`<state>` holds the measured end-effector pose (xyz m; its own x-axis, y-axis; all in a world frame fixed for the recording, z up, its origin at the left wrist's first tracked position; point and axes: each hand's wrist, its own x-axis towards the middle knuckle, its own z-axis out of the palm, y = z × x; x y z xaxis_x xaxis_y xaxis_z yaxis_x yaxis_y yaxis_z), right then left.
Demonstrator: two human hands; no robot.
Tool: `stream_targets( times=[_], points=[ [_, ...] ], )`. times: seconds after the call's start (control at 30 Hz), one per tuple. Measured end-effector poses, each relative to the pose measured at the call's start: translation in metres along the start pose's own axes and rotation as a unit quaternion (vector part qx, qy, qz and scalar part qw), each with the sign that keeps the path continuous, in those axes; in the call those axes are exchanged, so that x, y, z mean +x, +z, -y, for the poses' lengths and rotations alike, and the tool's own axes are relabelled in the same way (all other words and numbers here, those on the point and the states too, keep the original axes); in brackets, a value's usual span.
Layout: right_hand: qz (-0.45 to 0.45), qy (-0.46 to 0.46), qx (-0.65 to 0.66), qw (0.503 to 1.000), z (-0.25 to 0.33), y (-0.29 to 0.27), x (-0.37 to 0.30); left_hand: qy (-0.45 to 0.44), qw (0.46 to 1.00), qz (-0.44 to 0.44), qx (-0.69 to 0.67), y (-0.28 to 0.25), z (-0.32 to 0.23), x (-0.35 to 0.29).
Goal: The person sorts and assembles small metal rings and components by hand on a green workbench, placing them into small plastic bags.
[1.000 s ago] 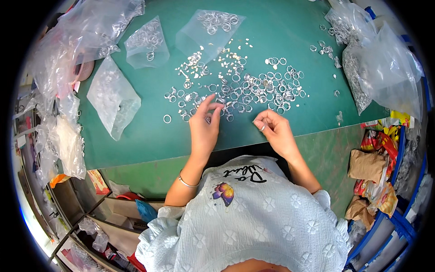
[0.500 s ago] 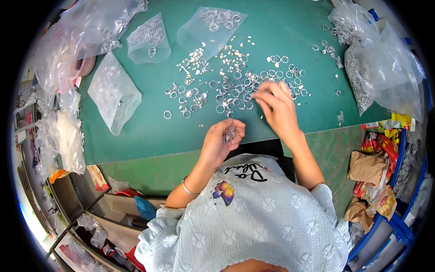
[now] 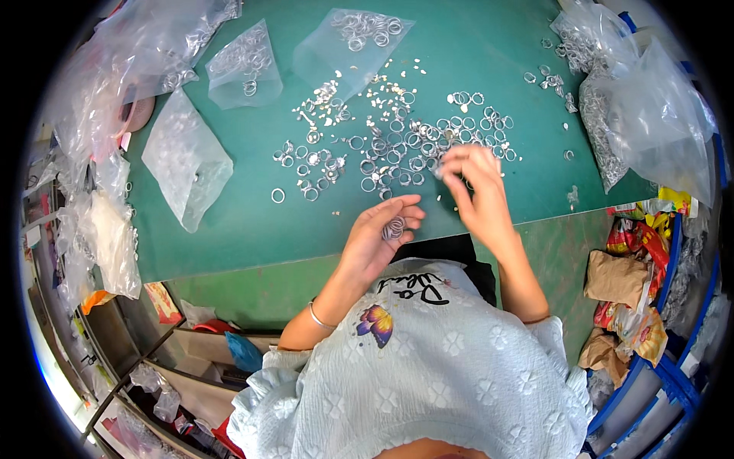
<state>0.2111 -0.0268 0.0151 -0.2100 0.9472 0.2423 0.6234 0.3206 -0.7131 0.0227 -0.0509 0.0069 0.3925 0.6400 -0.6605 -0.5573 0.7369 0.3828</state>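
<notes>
Several silver rings (image 3: 393,228) rest in the curled palm of my left hand (image 3: 376,237), just in from the table's near edge. My right hand (image 3: 478,182) is pinched at the near right side of a loose spread of silver rings (image 3: 394,157). Between its thumb and fingertips is a small silvery ring (image 3: 439,171), partly hidden and blurred. Small pale chips (image 3: 382,93) are scattered among and beyond the rings. A single ring (image 3: 277,196) lies apart to the left.
Clear plastic bags (image 3: 245,65) with rings lie at the far side of the green table (image 3: 260,237). A flat bag (image 3: 187,164) lies on the left. Large ring-filled bags (image 3: 604,115) stand at the right edge. Packages and brown paper (image 3: 615,277) fill a blue rack at right.
My right hand has drawn slightly back toward me, with the small ring at its fingertips. My left hand has opened a little and turned, showing the rings in its palm.
</notes>
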Motion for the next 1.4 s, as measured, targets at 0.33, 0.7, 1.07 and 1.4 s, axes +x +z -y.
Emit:
stream_targets(
  times=[0.33, 0.7, 1.07, 1.4],
  points=[
    [-0.116, 0.1, -0.05, 0.987, -0.025, -0.018, -0.026, -0.083, 0.994, 0.071, 0.008, -0.008, 0.01, 0.001],
    [-0.168, 0.119, -0.176, 0.963, -0.057, -0.015, -0.037, 0.081, 0.959, 0.056, 0.264, 0.006, 0.018, 0.005],
    [-0.165, 0.101, -0.221, 0.956, -0.067, -0.017, -0.029, 0.425, 0.501, -0.001, 0.754, 0.036, 0.01, 0.06],
    [-0.115, 0.033, -0.152, 0.981, -0.051, -0.019, -0.021, 0.458, 0.51, -0.063, 0.725, 0.037, 0.005, 0.064]
  ],
)
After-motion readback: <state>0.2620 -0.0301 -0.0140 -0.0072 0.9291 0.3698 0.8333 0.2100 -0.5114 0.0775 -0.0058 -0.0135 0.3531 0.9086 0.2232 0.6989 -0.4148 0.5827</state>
